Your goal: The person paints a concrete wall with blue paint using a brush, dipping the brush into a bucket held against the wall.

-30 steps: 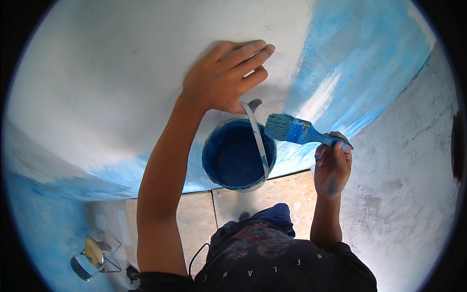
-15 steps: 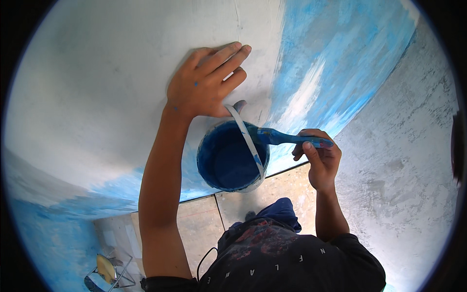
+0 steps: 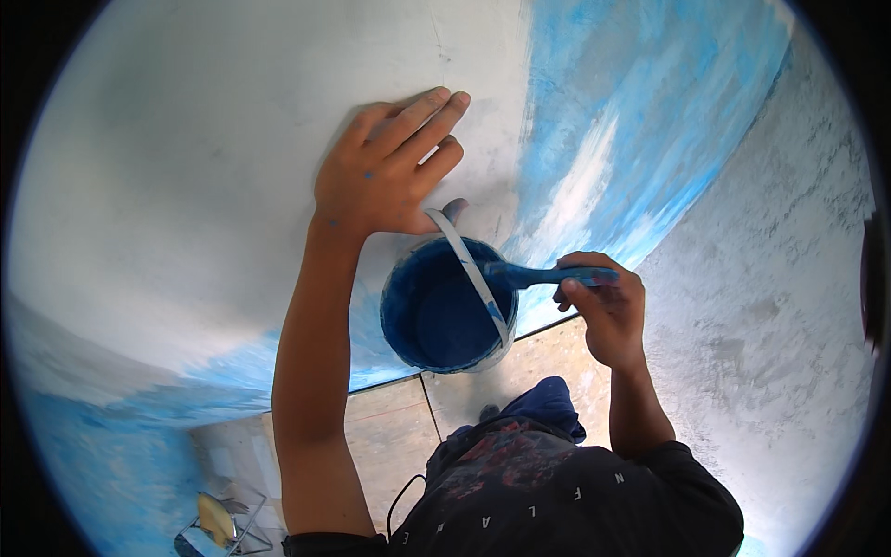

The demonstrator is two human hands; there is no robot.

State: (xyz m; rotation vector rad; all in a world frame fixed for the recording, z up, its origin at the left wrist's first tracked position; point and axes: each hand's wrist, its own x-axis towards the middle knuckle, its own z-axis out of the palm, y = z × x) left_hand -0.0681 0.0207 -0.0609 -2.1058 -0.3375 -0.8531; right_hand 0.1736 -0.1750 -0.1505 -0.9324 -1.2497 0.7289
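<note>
Looking down from the head camera, I see my left hand [image 3: 385, 181] spread flat, its fingers [image 3: 422, 111] pressed together against the pale unpainted part of the wall [image 3: 186, 186]. The thin light handle [image 3: 469, 269] of the paint bucket [image 3: 445, 311] runs up to the heel of that hand; I cannot tell just how it is caught there. The bucket hangs just below the hand, its inside coated in dark blue paint.

My right hand [image 3: 601, 311] is closed around the blue handle of a paintbrush [image 3: 548, 276], thumb on top. The brush lies roughly level, its bristle end reaching over the bucket's right rim and touching the handle strap; the bristles themselves are dark with paint.

To the right of the bucket the wall carries streaky blue paint [image 3: 640, 121] with white patches, then bare grey plaster [image 3: 770, 306]. Below lies a tiled floor [image 3: 399, 436], and near its lower left corner a small wire-framed object [image 3: 218, 524] with something yellowish on it.
</note>
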